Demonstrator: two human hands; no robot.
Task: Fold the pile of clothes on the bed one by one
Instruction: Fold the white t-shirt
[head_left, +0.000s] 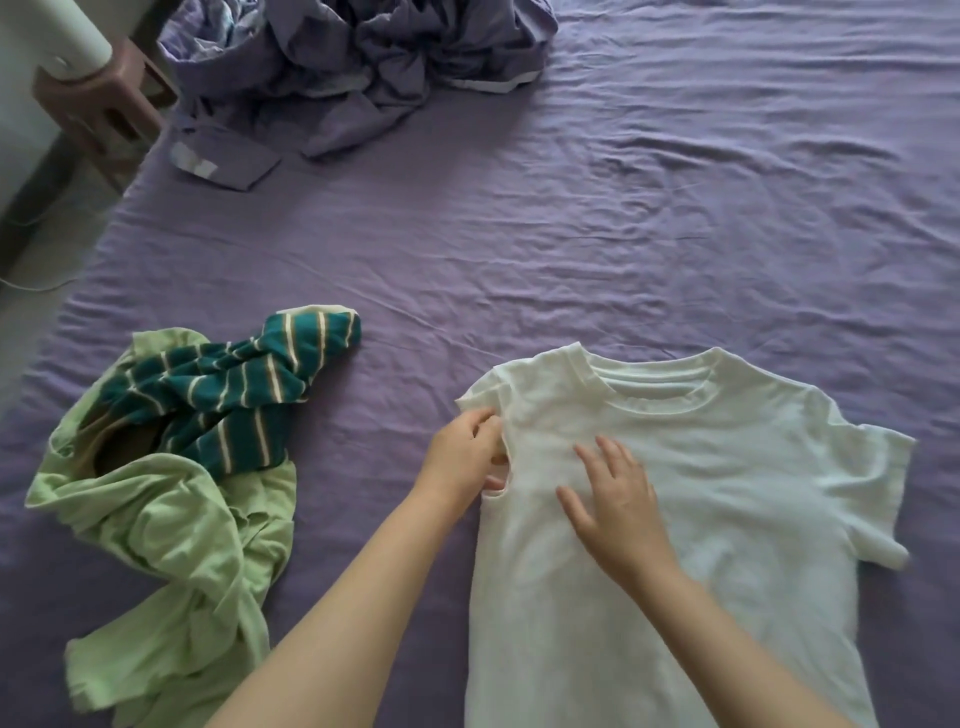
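Observation:
A white T-shirt (727, 499) lies spread flat on the purple bed sheet (571, 234), neck toward the far side. Its left sleeve is folded in over the chest. My left hand (465, 452) pinches the shirt's left edge at the armhole. My right hand (615, 499) rests flat, fingers spread, on the chest of the shirt. To the left lies a crumpled pile: a light green garment (171, 530) with a teal striped garment (234, 395) on top of it.
A bunched purple duvet (353, 67) sits at the far left of the bed. Beyond the bed's left edge stand a brown stool (98, 104) and a white appliance (47, 36), with a cable on the floor.

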